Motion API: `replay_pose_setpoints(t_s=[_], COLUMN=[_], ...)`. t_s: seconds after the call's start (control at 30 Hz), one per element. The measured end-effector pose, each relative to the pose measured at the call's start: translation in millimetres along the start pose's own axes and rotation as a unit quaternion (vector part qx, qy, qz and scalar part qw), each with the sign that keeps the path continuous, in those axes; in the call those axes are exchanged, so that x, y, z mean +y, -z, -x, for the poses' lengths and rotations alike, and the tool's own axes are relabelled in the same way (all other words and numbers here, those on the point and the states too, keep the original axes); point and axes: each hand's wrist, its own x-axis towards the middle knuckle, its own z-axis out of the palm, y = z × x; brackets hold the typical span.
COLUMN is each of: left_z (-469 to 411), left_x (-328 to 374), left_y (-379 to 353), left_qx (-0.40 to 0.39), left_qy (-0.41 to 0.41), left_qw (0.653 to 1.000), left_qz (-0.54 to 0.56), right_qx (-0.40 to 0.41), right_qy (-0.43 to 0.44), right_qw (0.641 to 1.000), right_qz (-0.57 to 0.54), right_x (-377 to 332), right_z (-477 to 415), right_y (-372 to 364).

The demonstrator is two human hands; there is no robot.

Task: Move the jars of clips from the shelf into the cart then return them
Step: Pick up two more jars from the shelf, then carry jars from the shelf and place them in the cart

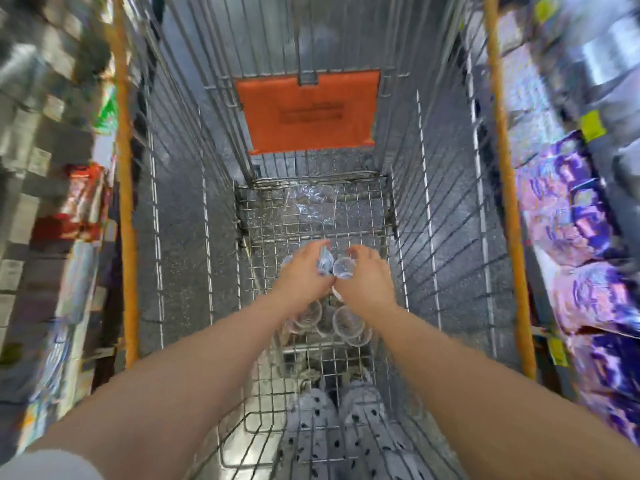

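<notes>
Forearms [173,375] extend down; left hand [304,271] and right hand [367,284] fingers [317,247] each grip a jar [343,268].

speckled grey floor [180,220] lies between blurred store shelves [31,140]; purple packs [581,216] on the right, red packs [83,202] on the left.

Cannot read a single word, brand or number anywhere. At the far end of the cart [504,168], dark printed lines across the orange flap [308,112], too smeared to make out. Right of the cart, pale lettering on the purple packets [568,209] and marks on the yellow tags [592,125] along the shelf edge, blurred past reading; left of the cart, print on a red packet [85,199], equally lost.
</notes>
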Motion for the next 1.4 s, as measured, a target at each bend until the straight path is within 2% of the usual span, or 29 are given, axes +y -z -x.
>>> replay_pose_setpoints(t_s=[0.17, 0.37, 0.6, 0.7, 0.8, 0.93, 1.13, 1.23, 1.4], left_z=[31.9, 106.2, 216.5, 264.3, 312.1, 381.7, 500.6, 570.8, 688.9], left_x=[48.0, 138.3, 220.8, 245.5, 261.9, 266.5, 239.0, 209.7, 131.7], left_y=[35.5, 99.7, 131.7, 129.7, 129.5, 148.6, 201.9, 224.8, 267.2], left_qx=[0.047, 0.109, 0.217, 0.243, 0.302, 0.360, 0.484, 0.532, 0.590], left_qy=[-0.051, -0.119, -0.178, -0.201, -0.221, -0.245, -0.229, -0.201, -0.111], left_qw=[0.997, 0.986, 0.959, 0.948, 0.927, 0.900, 0.844, 0.821, 0.781], left_qz=[0.018, 0.052, 0.048, 0.056, 0.039, 0.004, -0.025, -0.046, -0.172], right_qx=[0.044, 0.091, 0.144, 0.146, 0.139, 0.145, 0.088, 0.049, -0.022], right_qy=[0.042, 0.115, 0.266, 0.325, 0.377, 0.459, 0.585, 0.647, 0.718], right_qw=[0.998, 0.989, 0.953, 0.935, 0.915, 0.876, 0.805, 0.759, 0.692], right_qz=[0.007, 0.024, 0.006, 0.000, -0.011, -0.020, -0.049, -0.056, -0.076], right_x=[-21.3, -43.2, -68.1, -77.9, -90.0, -119.4, -190.6, -235.8, -317.7], right_z=[33.7, 100.5, 195.9, 242.1, 283.4, 333.4, 421.0, 468.3, 549.2], right_y=[57.8, 154.1, 246.8, 272.8, 288.0, 297.1, 294.9, 267.8, 187.1])
